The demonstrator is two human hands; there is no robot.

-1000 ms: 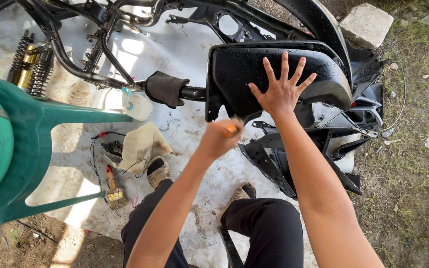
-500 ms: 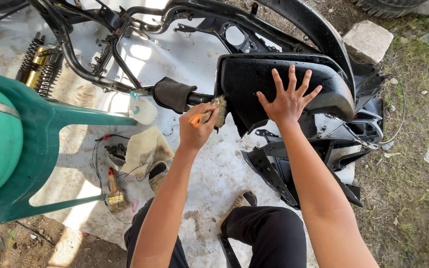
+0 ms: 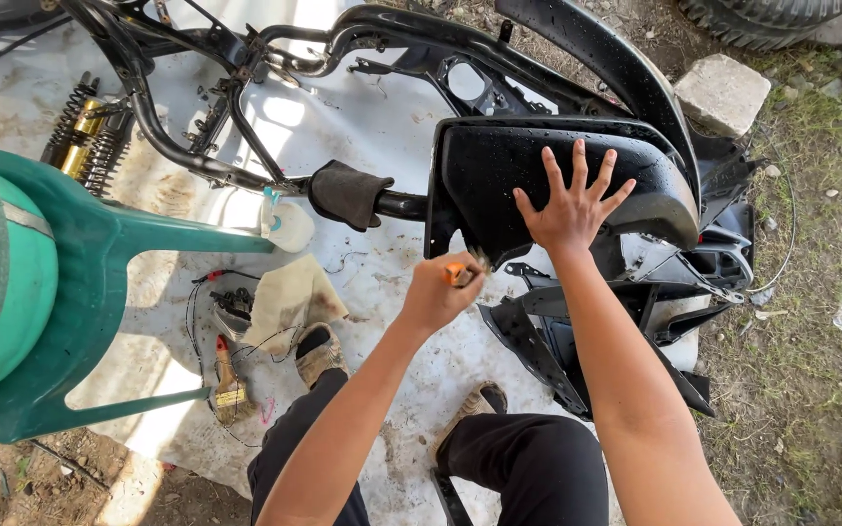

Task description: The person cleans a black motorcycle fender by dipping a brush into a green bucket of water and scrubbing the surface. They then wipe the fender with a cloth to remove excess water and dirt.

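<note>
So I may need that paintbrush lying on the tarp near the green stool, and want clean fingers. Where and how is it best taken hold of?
Take the paintbrush by its slim handle with the red tip, the end pointing away from you. It lies flat on the white tarp, bristles toward you, so come from above and pinch across the handle, probably clear of the wires beside it.

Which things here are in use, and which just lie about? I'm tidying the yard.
In use:
- black panel, wet, right hand flat on it
- orange-handled tool, in left hand, at the panel's lower edge

Lying about:
- brush
- cloth
- springs
- stone block
- green chair
</note>
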